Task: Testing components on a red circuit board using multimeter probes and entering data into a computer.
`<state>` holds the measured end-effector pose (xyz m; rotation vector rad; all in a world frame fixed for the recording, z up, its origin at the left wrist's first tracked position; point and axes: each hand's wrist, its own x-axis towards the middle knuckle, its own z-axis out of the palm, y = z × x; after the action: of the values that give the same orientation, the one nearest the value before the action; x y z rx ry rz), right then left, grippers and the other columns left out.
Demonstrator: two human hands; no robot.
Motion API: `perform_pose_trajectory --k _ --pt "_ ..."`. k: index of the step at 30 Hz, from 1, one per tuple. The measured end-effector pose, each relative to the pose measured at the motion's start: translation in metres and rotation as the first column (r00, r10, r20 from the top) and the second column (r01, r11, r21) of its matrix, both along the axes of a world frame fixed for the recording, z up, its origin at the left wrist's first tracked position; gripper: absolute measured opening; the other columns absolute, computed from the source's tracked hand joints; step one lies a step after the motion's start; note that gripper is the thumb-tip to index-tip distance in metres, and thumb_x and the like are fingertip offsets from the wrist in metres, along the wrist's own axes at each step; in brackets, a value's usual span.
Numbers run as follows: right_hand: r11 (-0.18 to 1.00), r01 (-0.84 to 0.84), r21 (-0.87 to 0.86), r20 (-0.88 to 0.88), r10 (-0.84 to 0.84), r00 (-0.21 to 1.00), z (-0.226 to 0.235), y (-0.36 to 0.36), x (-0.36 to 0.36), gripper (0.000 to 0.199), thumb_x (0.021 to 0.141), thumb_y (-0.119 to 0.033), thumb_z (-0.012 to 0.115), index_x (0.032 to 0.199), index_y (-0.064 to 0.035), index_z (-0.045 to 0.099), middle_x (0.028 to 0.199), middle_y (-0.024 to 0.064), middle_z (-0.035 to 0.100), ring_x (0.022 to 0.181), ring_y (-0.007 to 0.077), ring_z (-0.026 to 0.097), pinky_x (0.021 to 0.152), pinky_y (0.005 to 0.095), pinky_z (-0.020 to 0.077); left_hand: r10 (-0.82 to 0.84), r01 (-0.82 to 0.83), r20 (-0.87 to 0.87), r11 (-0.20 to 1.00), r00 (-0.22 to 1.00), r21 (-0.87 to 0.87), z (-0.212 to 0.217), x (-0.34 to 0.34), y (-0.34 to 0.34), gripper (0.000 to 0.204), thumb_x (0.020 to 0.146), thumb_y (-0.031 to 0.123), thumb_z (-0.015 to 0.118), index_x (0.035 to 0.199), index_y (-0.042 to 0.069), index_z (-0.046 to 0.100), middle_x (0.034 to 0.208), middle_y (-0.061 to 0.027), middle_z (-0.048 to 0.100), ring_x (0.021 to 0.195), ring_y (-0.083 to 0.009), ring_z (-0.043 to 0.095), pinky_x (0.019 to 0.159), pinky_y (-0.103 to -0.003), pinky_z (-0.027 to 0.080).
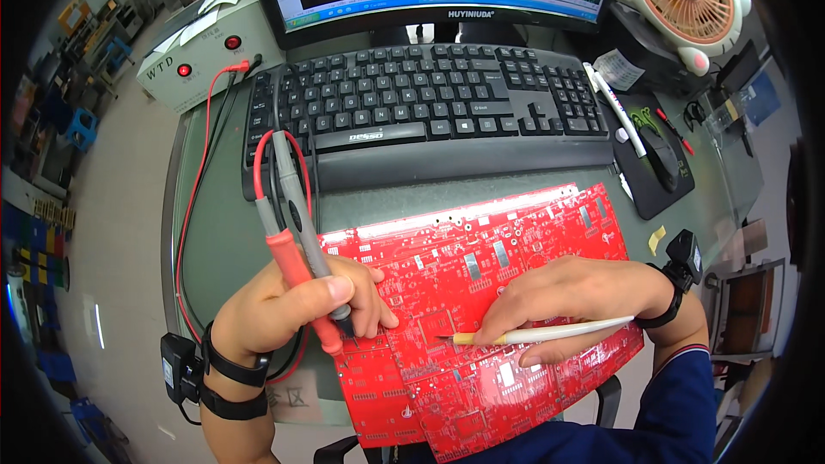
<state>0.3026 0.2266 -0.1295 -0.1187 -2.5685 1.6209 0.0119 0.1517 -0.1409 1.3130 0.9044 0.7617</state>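
My left hand (296,302) is closed around two test probes side by side, a red probe (301,279) and a grey-and-black probe (296,198). Their tips point down at the left part of a red circuit board (516,378), which seems to overlap a second red board (365,378) at the left. Over the board's right half lies my right hand (576,296), its fingertips near the surface. Between its thumb and fingers is a slim white-handled tool (559,332) with a yellowish front and fine dark tip. That tip points left, close to the board; contact is unclear.
Behind the boards stand a black keyboard (412,103) and a monitor (438,17). Red and black leads run to a white box (202,69) at the left. Right of the keyboard are a mouse (660,159), a white marker (620,112) and a fan (687,0).
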Motion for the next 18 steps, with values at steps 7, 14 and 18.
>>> perform_pose_trajectory --k 7,14,18 --pt "0.999 0.019 -0.037 0.044 -0.018 0.999 0.000 0.001 -0.001 0.035 0.089 -0.018 0.062 0.121 -0.0061 0.056 0.113 0.0103 0.062 0.096 0.0272 0.063 0.080 0.0357 0.0518 -0.016 0.016 -0.001 1.000 1.000 -0.008 -0.003 -0.002 0.002 0.047 0.086 0.037 0.039 0.065 0.001 0.060 0.069 -0.0140 0.064 0.080 -0.0333 0.067 0.096 -0.043 0.039" --pt "1.000 0.009 -0.008 0.018 -0.009 1.000 -0.002 0.001 -0.003 0.035 0.089 -0.017 0.062 0.121 -0.0057 0.055 0.112 0.0096 0.061 0.098 0.0257 0.063 0.079 0.0354 0.0521 -0.018 0.018 -0.016 1.000 1.000 -0.010 -0.003 -0.002 0.001 0.046 0.087 0.035 0.038 0.067 0.001 0.061 0.070 -0.0138 0.064 0.082 -0.0326 0.068 0.095 -0.043 0.040" --pt "1.000 0.024 0.016 0.028 -0.025 0.999 0.007 0.000 -0.001 0.037 0.088 -0.019 0.064 0.121 -0.0064 0.055 0.110 0.0095 0.063 0.095 0.0255 0.064 0.078 0.0356 0.0524 -0.009 0.010 0.007 1.000 1.000 -0.027 -0.002 -0.001 0.000 0.046 0.088 0.034 0.039 0.067 0.000 0.061 0.070 -0.0138 0.064 0.082 -0.0327 0.067 0.095 -0.043 0.040"
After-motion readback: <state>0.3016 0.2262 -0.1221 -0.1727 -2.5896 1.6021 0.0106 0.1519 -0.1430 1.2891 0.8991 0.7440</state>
